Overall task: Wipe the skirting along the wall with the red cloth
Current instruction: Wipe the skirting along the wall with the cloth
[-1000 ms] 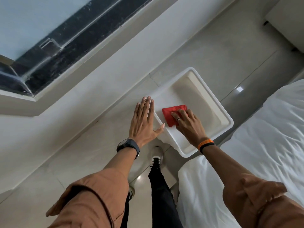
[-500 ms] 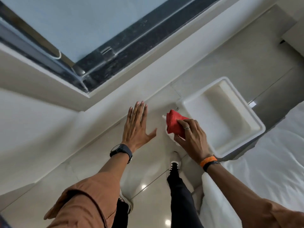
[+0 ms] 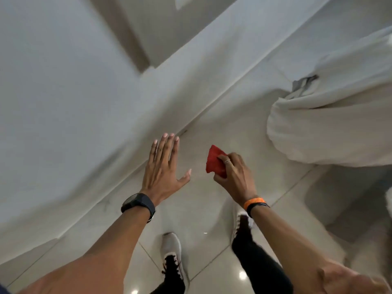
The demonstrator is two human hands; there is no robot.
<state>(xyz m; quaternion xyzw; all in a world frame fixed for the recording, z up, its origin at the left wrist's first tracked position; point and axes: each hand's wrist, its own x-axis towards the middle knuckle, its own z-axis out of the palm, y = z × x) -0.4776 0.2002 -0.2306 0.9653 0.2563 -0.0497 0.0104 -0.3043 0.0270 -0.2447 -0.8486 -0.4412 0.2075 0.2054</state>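
My right hand (image 3: 232,176) is closed around a bunched red cloth (image 3: 214,160), held in the air above the glossy floor tiles. My left hand (image 3: 162,168) is flat with fingers spread, holding nothing, its fingertips close to the base of the white wall. The pale skirting (image 3: 118,168) runs diagonally from lower left to upper right where the wall meets the floor, just left of my left hand. The cloth is apart from the skirting, to its right.
A bed with white bedding (image 3: 331,124) bulges in from the right. My two feet in pale shoes (image 3: 172,251) stand on the tiled floor (image 3: 203,209). A wall corner juts out at the upper middle (image 3: 146,68). The picture is blurred by motion.
My right hand lifted the red cloth out of the white tray and carried it away. The view swung; the tray and window are out of sight, and both hands are now near the wall's base.
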